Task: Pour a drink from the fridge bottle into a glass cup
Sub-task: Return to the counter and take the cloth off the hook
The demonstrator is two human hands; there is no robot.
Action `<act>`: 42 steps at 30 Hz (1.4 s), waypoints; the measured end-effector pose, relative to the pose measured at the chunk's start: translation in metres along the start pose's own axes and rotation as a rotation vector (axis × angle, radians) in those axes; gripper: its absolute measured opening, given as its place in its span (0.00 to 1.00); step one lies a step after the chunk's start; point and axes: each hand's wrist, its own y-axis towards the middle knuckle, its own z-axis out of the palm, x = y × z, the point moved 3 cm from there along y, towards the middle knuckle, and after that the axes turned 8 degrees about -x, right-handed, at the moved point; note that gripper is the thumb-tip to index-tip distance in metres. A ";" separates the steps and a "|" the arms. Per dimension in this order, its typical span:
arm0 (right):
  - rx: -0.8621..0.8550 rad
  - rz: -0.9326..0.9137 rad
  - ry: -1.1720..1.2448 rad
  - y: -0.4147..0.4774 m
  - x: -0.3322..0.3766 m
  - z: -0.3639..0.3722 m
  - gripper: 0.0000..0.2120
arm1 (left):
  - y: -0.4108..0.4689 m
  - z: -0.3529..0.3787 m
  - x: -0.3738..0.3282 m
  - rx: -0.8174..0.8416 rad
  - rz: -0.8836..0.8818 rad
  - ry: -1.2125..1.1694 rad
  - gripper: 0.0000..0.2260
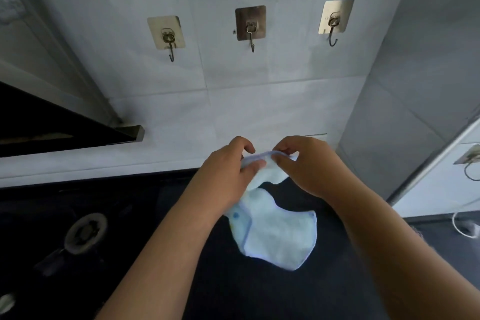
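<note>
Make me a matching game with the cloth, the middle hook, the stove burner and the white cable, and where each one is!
Things:
1. cloth
2. middle hook
3. burner
4. white cable

Places:
a. on the tiled wall, nothing hanging on it
b. lower left, on the dark stove
c. at the far right edge
d. pinched by the left hand and the right hand

Pairs: 1-d, 2-a, 3-b, 4-c
</note>
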 end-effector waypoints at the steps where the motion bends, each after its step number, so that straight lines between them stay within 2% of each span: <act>1: 0.005 -0.001 0.014 0.000 -0.001 0.001 0.05 | -0.001 0.001 0.002 0.052 -0.034 -0.023 0.17; 3: 0.012 0.010 0.043 0.000 -0.002 0.003 0.06 | -0.003 0.006 0.010 0.149 -0.051 0.046 0.20; 6: 0.008 -0.003 0.061 -0.001 -0.002 0.007 0.07 | -0.009 0.012 0.025 0.202 -0.058 0.278 0.04; 9: -0.022 -0.071 0.093 0.000 0.002 0.012 0.06 | -0.015 0.005 0.039 0.139 -0.190 0.284 0.04; 12: -0.030 -0.134 0.161 0.006 0.012 0.018 0.04 | -0.018 -0.014 0.035 0.020 -0.235 0.248 0.07; 15: 0.024 -0.151 0.275 0.010 0.028 0.020 0.06 | -0.023 -0.031 0.015 -0.037 -0.194 0.169 0.08; 21: 0.069 -0.128 0.785 0.007 0.040 0.007 0.10 | -0.034 -0.039 -0.030 -0.119 -0.073 0.098 0.06; 25: -0.016 0.004 1.000 -0.001 0.006 -0.005 0.20 | -0.038 -0.007 -0.054 -0.024 0.057 0.021 0.07; 27: -0.053 0.095 0.944 -0.005 -0.023 -0.008 0.20 | -0.038 0.022 -0.057 0.098 0.109 0.007 0.02; 28: -0.070 0.157 0.877 -0.007 -0.040 -0.008 0.18 | -0.039 0.039 -0.056 0.184 0.126 0.018 0.05; 31: -0.095 0.330 0.532 -0.018 -0.090 -0.008 0.16 | -0.047 0.087 -0.048 0.408 0.204 0.154 0.23; 33: -0.066 0.384 0.286 -0.027 -0.112 -0.009 0.14 | -0.048 0.109 -0.039 0.428 0.194 0.171 0.26; 35: -0.057 0.354 0.145 -0.036 -0.121 -0.006 0.13 | -0.048 0.126 -0.027 0.416 0.166 0.170 0.25; 38: -0.011 0.299 0.076 -0.049 -0.124 0.008 0.12 | -0.047 0.145 -0.007 0.412 0.127 0.211 0.24; 42: 0.147 0.333 -0.055 -0.065 -0.135 0.034 0.11 | -0.050 0.168 0.024 0.447 0.007 0.255 0.23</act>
